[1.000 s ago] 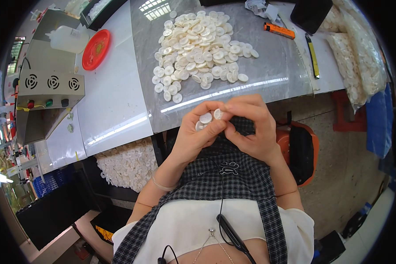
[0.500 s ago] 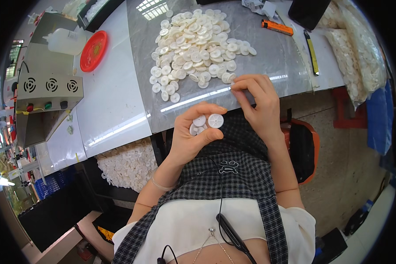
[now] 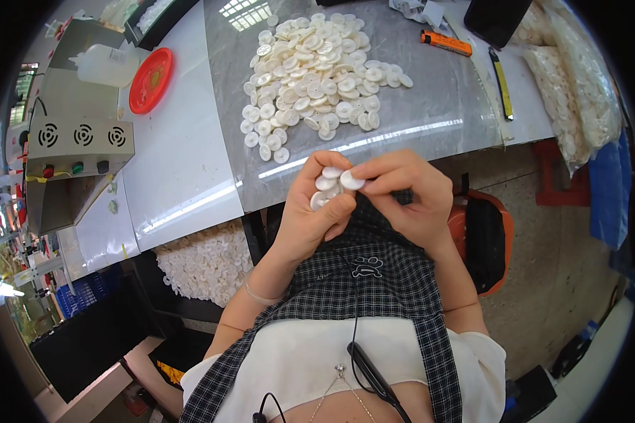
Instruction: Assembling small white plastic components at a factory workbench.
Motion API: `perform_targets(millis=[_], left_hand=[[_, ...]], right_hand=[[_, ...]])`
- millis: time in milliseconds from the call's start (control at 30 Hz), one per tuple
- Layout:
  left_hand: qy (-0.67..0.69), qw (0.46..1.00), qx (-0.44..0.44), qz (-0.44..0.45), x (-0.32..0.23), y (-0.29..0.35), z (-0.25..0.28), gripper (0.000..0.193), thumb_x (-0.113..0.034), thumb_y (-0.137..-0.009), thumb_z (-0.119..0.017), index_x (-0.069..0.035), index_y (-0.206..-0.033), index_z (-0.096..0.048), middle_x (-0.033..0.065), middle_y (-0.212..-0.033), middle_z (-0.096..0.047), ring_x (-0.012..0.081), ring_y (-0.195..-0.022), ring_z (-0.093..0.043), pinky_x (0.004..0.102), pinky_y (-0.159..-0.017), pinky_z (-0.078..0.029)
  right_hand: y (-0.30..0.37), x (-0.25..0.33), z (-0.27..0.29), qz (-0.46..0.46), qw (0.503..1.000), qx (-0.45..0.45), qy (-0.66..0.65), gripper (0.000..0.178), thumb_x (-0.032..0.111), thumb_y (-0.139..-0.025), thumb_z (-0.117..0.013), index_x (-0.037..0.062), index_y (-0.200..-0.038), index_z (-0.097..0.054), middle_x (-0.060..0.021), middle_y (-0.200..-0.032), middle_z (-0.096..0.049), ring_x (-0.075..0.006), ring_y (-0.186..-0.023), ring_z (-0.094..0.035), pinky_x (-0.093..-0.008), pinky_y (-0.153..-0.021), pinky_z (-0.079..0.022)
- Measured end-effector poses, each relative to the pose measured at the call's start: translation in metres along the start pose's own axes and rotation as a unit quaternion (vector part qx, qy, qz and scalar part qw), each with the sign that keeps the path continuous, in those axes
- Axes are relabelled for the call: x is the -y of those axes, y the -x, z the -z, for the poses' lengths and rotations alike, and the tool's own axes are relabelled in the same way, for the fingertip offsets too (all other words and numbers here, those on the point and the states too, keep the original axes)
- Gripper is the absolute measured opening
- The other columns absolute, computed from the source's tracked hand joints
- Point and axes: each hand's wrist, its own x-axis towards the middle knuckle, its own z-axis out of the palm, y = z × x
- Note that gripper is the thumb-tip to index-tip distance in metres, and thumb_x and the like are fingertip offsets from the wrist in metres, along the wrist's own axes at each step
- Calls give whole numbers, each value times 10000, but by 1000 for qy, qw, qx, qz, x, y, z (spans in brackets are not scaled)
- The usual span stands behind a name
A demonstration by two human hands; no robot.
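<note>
Several small white plastic gears (image 3: pixel 325 185) rest in my left hand (image 3: pixel 307 215), its fingers curled round them above my lap. Between the thumb and fingertips of my right hand (image 3: pixel 413 190) is one white gear (image 3: pixel 351 180), held close against those in the left. The two hands meet just in front of the table's near edge. Beyond them a large heap of white gears (image 3: pixel 310 70) spreads over the grey tabletop (image 3: pixel 430 99).
An orange glue-stick-like tube (image 3: pixel 446 43) and a yellow cutter knife (image 3: pixel 501 83) lie at the right, near plastic bags of white parts (image 3: pixel 564 106). At left stand a red dish (image 3: pixel 150 81), a white bottle (image 3: pixel 106 66) and a metal box with knobs (image 3: pixel 81 144). Below the table sits a bin of white pieces (image 3: pixel 204 264).
My right hand has come left and down from the table edge to my left hand, a gear now plainly in its pinch. The left hand has turned slightly, its gears shifted.
</note>
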Motion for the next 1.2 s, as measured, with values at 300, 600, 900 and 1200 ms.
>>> perform_targets(millis=[300,600,900,1200], left_hand=[[-82,996,-12,-13,-3,3,4,355,-68,-832,-741,-65,-1082,-489,-23,-826,-550,-3,-530,-433,145,-407,-293],[-131,989,-23,-66,-2,3,5,397,-81,-767,-808,-60,-1040,-521,-24,-894,-547,22,-718,-495,163,-597,-393],[-148,985,-38,-79,-1,5,6,409,-62,-748,-820,-63,-1040,-534,-18,-953,-550,35,-810,-515,178,-686,-420],[64,997,40,16,1,-2,8,299,-109,-890,-677,-69,-1115,-484,37,-954,-534,31,-600,-428,153,-412,-305]], right_hand=[[-3,-1,1,-19,998,-23,60,219,-61,-727,-709,48,-902,-637,-98,-1010,-692,-241,-901,-661,-310,-763,-522],[-6,-30,-4,-14,968,6,252,219,20,-740,-727,57,-946,-661,-46,-1009,-677,-234,-898,-614,-330,-751,-492],[-10,-30,2,-30,962,-9,271,239,71,-715,-763,53,-932,-664,-51,-935,-665,-225,-829,-601,-318,-696,-494],[-26,-34,3,-8,966,14,257,295,134,-666,-803,62,-914,-663,-46,-874,-644,-233,-799,-594,-323,-660,-490]])
